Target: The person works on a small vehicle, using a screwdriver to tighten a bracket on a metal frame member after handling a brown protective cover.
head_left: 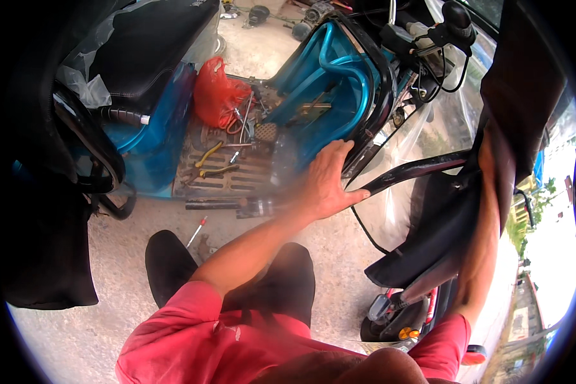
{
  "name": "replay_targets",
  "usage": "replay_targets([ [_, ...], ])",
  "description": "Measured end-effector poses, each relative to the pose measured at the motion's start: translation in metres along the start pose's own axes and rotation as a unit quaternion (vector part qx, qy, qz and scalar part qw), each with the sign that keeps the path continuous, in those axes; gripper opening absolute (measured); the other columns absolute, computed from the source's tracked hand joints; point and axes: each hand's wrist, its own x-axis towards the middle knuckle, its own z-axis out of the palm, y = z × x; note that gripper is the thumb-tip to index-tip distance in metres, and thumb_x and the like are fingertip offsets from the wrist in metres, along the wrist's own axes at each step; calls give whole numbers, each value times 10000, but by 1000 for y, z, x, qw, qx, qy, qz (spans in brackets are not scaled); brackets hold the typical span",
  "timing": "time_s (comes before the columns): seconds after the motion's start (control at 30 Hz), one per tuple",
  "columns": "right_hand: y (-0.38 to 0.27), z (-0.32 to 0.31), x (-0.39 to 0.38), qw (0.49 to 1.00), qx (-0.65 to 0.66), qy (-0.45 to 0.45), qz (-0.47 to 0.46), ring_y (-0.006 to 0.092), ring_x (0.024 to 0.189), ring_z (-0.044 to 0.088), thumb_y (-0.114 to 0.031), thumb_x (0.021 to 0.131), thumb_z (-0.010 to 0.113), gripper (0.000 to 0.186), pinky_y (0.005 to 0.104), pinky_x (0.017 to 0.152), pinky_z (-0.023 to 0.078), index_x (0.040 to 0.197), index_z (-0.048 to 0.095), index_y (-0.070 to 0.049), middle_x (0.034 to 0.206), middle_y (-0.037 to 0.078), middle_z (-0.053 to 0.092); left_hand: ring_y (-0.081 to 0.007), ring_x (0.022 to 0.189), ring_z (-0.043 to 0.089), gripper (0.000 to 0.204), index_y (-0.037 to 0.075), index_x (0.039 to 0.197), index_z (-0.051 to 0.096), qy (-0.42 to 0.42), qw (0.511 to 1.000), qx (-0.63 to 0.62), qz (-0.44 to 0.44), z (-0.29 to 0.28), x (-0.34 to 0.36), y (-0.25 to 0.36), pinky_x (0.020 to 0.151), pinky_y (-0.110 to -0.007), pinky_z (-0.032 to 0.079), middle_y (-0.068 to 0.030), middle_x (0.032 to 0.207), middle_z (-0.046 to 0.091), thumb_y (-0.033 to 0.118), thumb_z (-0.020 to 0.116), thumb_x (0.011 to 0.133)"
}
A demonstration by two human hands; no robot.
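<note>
My left hand (329, 179) rests at the lower edge of the black frame (368, 137) beside the blue front shell (339, 70) of a three-wheeled vehicle. Its thumb is spread away from the fingers, toward a black curved bar (422, 168); nothing is held in it. On the right, my right forearm (481, 256) reaches up behind a dark brown-black flap (521, 83), which hides the fingers of my right hand. Below the bar hangs a black sheet (422, 237).
Yellow-handled pliers (211, 171), loose tools and a red plastic bag (217, 96) lie on the slatted footboard (237, 182). A black seat (150, 51) stands at left. A screwdriver (197, 232) lies on the ground. Clear plastic sheeting (406, 192) hangs by the handlebar (457, 29).
</note>
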Motion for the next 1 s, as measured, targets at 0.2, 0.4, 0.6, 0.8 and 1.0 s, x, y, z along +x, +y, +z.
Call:
replay_targets([
  [0.2,-19,-3,-7,996,-52,-63,28,265,1210,543,-353,988,479,400,364,1026,402,1320,583,-155,1309,137,584,-483,1383,208,1141,66,1490,241,29,996,83,9,30,30,42,1106,-553,237,-322,1485,190,343,901,600],
  [0.4,-21,-24,-8,996,0,-85,3,278,1156,570,-329,982,495,375,364,1009,413,1299,602,-161,1258,155,604,-536,1363,188,1132,92,1494,240,61,987,146,7,56,31,49,1088,-605,228,-364,1469,163,336,896,604],
  [0.6,-61,-54,-60,931,353,31,-88,215,821,567,-198,929,544,176,320,770,438,957,633,-48,916,119,617,-545,1335,215,1039,80,1433,333,80,982,163,52,55,34,44,1075,-602,244,-376,1445,180,320,893,591],
  [0.8,-66,-54,-141,910,415,-5,21,134,628,507,-111,911,550,206,264,566,376,734,547,-5,753,76,572,-540,1326,227,978,85,1393,387,77,983,157,61,52,31,44,1068,-602,253,-368,1441,186,326,890,590],
  [1.0,-3,-42,-162,929,298,55,214,212,686,567,-280,938,592,298,330,680,455,808,590,-11,729,93,592,-544,1351,191,738,74,1229,538,65,978,192,53,59,32,41,1096,-589,230,-378,1459,159,329,861,615],
])
